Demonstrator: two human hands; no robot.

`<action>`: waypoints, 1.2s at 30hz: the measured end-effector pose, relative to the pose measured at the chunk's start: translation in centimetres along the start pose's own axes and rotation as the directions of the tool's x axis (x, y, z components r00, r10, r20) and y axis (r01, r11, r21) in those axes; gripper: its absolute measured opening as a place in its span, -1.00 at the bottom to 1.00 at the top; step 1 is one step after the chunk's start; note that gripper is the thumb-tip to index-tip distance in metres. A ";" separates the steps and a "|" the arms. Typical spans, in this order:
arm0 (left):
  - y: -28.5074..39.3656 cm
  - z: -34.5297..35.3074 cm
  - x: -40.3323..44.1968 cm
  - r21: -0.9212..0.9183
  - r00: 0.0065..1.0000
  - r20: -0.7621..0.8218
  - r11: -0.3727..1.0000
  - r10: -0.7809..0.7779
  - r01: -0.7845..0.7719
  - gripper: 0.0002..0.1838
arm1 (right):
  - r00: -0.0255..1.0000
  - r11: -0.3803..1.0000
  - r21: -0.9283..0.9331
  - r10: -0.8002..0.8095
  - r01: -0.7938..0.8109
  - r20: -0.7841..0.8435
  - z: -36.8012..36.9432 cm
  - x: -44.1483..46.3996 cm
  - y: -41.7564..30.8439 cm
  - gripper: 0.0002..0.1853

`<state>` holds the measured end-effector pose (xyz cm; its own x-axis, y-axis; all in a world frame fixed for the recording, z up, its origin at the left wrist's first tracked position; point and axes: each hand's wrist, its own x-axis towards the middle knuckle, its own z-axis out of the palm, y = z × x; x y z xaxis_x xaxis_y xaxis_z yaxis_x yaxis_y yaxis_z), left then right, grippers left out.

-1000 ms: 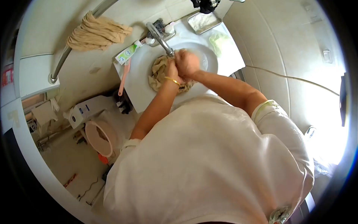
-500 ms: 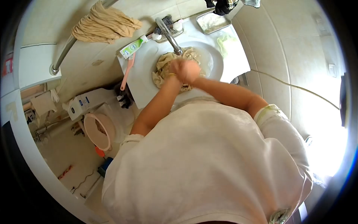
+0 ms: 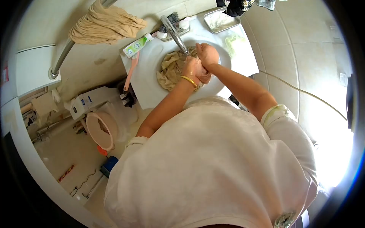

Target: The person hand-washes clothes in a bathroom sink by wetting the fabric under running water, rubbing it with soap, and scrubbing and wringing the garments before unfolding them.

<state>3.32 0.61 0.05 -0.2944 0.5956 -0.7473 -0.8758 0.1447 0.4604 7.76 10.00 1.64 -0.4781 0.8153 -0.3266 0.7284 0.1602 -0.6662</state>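
Note:
A wet beige cloth [image 3: 170, 70] lies bunched in the white sink basin [image 3: 150, 68]. Over its right part, close below the curved metal faucet [image 3: 174, 32], my two hands are close together. My left hand [image 3: 193, 69], with a yellow bangle at the wrist, has its fingers bent around something brownish that I cannot make out. Just above and to the right, my right hand [image 3: 207, 55] is closed, its wrist beside the left fingers. Whatever it holds is hidden.
Left of the basin are a green-and-white tube [image 3: 137, 45] and a pink brush [image 3: 131, 72]. A metal tray [image 3: 222, 21] stands at the back right, near a pale green item [image 3: 232, 45]. Tan fabric [image 3: 106, 24] hangs on a rail; a pink bucket [image 3: 100, 130] is lower left.
My hands, joined and blurred before, are now more distinct; my right hand has shifted up and right. The camera view has moved slightly, and more of the blue object at the lower left shows.

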 end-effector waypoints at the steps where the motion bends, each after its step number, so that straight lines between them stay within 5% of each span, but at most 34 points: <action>1: 1.1 0.5 -0.5 -0.007 0.997 -0.066 0.999 -0.037 0.037 -0.65 | 1.000 0.999 0.016 0.030 -0.030 -0.004 -0.2 -0.8 -0.8 -0.59; 2: 2.0 0.7 -0.6 -0.014 0.989 -0.130 0.997 -0.072 0.071 -0.63 | 0.995 0.995 -0.009 -0.100 0.100 -0.004 0.0 -2.6 -1.9 -0.59; 5: -1.5 -8.2 6.9 -0.156 0.901 0.415 0.966 -0.126 0.206 -0.62 | 0.959 0.942 -0.188 -0.285 0.280 -0.001 0.8 -6.7 -3.8 -0.60; 6: -2.3 -9.6 8.5 -0.184 0.807 0.580 0.947 -0.112 0.264 -0.62 | 0.976 0.963 -0.166 -0.203 0.214 0.079 0.8 -5.2 -2.8 -0.60; 7: 0.0 -3.6 3.5 -0.136 0.972 0.152 0.970 -0.181 0.202 -0.68 | 0.979 0.978 -0.146 -0.122 0.146 0.162 0.8 -3.5 -1.9 -0.59; 8: -2.8 -5.5 5.9 0.298 0.972 0.198 0.936 0.128 -0.185 -0.72 | 0.993 0.998 -0.062 -0.005 0.012 0.121 0.5 -0.8 -0.8 -0.56; 10: -3.6 -5.7 7.3 0.427 0.945 0.219 0.847 0.243 -0.317 -0.75 | 0.998 1.000 0.002 -0.002 0.002 0.064 1.6 2.5 3.0 -0.55; 11: -1.5 -2.2 4.4 0.148 0.993 0.101 0.986 0.067 -0.081 -0.73 | 0.997 0.999 0.037 0.009 -0.012 0.073 2.0 2.9 4.1 -0.54; 12: -0.2 -0.2 2.8 -0.174 0.990 0.041 0.975 -0.136 0.141 -0.72 | 0.976 0.960 0.193 0.182 -0.202 0.119 1.6 2.9 4.1 -0.56; 14: -0.1 -1.3 5.1 -0.076 0.996 -0.049 0.994 -0.080 0.076 -0.62 | 0.845 0.716 0.448 0.462 -0.535 0.270 0.7 3.3 3.8 -0.59; 17: -0.3 -5.0 7.1 0.059 0.969 -0.226 0.992 -0.099 0.115 -0.60 | 0.991 0.989 0.071 0.129 -0.126 -0.035 5.2 2.2 8.6 -0.68; 19: -0.3 -5.1 6.5 0.180 0.929 -0.358 0.969 -0.095 0.169 -0.62 | 1.000 0.994 -0.110 0.011 -0.011 0.000 5.8 0.9 9.0 -0.70; 23: -1.8 -7.9 8.5 0.012 0.911 -0.382 0.985 -0.152 0.169 -0.70 | 0.986 0.991 -0.120 -0.040 0.060 0.159 8.2 4.1 10.1 -0.74; 24: -1.7 -8.3 8.6 0.021 0.931 -0.336 0.987 -0.141 0.157 -0.60 | 0.999 0.997 0.051 -0.051 0.051 -0.002 7.6 4.0 8.5 -0.75; 27: 0.6 -6.3 6.1 -0.287 0.973 -0.148 0.949 -0.175 0.127 -0.71 | 0.989 0.983 0.184 -0.031 0.004 0.144 3.1 -0.7 0.5 -0.78; 28: 0.2 -7.5 6.5 -0.264 0.993 0.037 0.957 -0.111 0.117 -0.66 | 0.979 0.985 0.094 -0.153 0.141 0.137 2.6 -2.5 -1.2 -0.79; 29: -1.9 -9.5 9.0 -0.103 0.963 0.253 0.992 0.093 -0.069 -0.65 | 0.951 0.961 0.006 -0.275 0.277 0.139 2.2 -4.2 -2.6 -0.80; 30: -1.5 -8.9 8.3 -0.186 0.919 0.381 0.982 0.104 -0.034 -0.64 | 0.952 0.960 -0.048 -0.268 0.277 0.148 2.2 -4.1 -2.8 -0.79; 31: 0.1 -5.9 5.8 -0.240 0.973 0.227 0.966 -0.037 0.093 -0.63 | 0.953 0.955 -0.101 -0.260 0.278 0.156 2.3 -4.1 -3.0 -0.77; 33: 2.0 -1.3 2.5 -0.280 0.975 -0.024 0.938 -0.220 0.205 -0.61 | 0.988 0.990 -0.142 0.012 0.010 0.153 3.0 0.5 -1.8 -0.70; 34: -0.1 -4.2 5.2 -0.123 0.993 0.112 0.992 -0.027 0.040 -0.62 | 0.997 0.992 -0.126 -0.010 0.019 0.073 3.7 2.3 0.0 -0.69; 36: 0.4 -4.1 5.5 -0.114 1.000 0.014 0.994 -0.001 0.002 -0.68 | 0.998 1.000 0.012 0.001 -0.002 0.068 2.3 1.7 -0.8 -0.73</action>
<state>-0.20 0.71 -5.80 -0.2884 0.6066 -0.7409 -0.9143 0.0554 0.4013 5.22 9.95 0.09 -0.5098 0.7757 -0.3720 0.7230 0.1520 -0.6739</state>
